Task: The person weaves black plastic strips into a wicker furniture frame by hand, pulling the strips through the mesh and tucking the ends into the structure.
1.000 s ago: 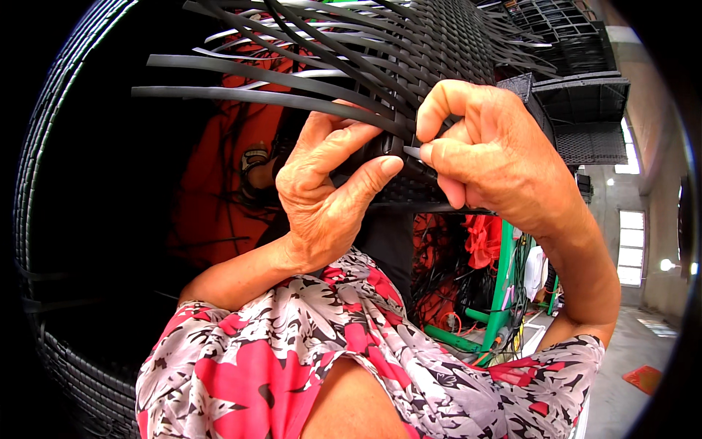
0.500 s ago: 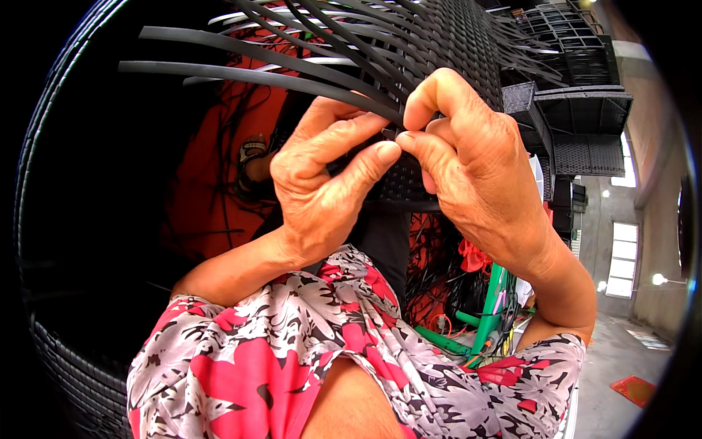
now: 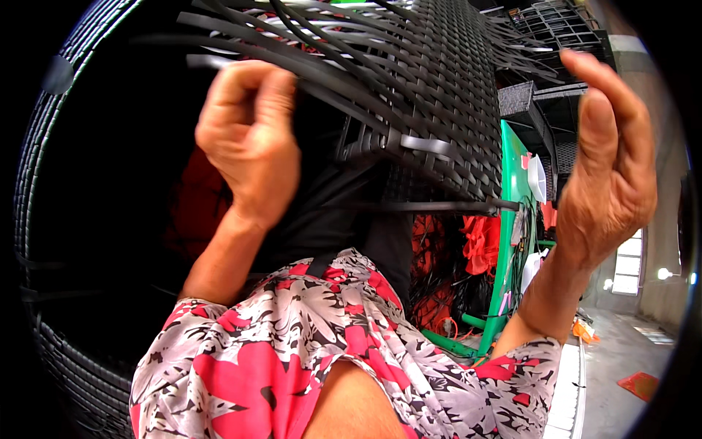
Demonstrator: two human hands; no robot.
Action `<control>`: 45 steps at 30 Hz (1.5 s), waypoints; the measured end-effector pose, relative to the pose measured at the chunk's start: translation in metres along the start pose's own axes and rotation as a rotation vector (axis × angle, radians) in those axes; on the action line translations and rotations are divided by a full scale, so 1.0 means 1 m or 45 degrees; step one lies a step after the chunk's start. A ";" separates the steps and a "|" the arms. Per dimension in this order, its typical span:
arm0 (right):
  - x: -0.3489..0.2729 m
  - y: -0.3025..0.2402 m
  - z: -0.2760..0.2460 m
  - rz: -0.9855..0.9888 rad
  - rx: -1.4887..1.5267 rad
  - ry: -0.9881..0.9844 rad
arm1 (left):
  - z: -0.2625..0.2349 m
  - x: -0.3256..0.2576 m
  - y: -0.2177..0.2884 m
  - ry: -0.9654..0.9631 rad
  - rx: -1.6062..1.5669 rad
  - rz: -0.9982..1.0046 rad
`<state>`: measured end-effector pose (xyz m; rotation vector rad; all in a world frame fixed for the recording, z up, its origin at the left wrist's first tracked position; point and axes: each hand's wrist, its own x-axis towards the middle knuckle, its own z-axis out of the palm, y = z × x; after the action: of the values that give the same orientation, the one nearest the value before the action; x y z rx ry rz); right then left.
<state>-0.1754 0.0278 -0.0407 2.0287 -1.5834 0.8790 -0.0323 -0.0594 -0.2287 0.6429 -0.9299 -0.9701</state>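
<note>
A black woven panel [image 3: 446, 102] of flat plastic strips stands before me, its loose strip ends fanning out to the left. My left hand [image 3: 252, 143] is closed at a black plastic strip [image 3: 322, 88] near the lower edge of that fan; the strip's tip shows beyond my knuckles, and the curled fingers hide the grip itself. Off to the right of the panel, my right hand [image 3: 610, 154] is raised with fingers extended, touching nothing. A short shiny strip end [image 3: 428, 145] lies across the weave near the panel's lower corner.
A green frame [image 3: 504, 256] and red cloth [image 3: 480, 245] are below the panel at right. Dark woven furniture [image 3: 523, 106] stands farther right. A curved dark woven rim [image 3: 36, 161] runs along the left. An orange-red piece [image 3: 640, 384] lies on the floor.
My hands have parted from the panel's edge: the left has moved left along the strips, the right has swung out to the right and opened. The short shiny strip end has come into sight.
</note>
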 end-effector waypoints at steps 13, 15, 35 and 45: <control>-0.106 0.034 0.011 0.099 0.098 -0.338 | 0.009 -0.080 -0.024 -0.025 -0.489 -0.558; -0.107 0.034 0.012 0.065 0.077 -0.323 | 0.005 -0.089 -0.023 -0.169 -0.545 -0.529; -0.123 0.038 0.003 -0.052 -0.405 -0.600 | 0.029 -0.038 0.037 -0.352 -0.347 -0.317; -0.117 0.039 0.016 -0.095 -0.360 -0.551 | 0.014 0.016 -0.008 -0.124 -0.248 -0.162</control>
<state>-0.2275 0.0889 -0.1362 2.1423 -1.7162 0.1732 -0.0445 -0.0779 -0.2230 0.4974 -0.8747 -1.1983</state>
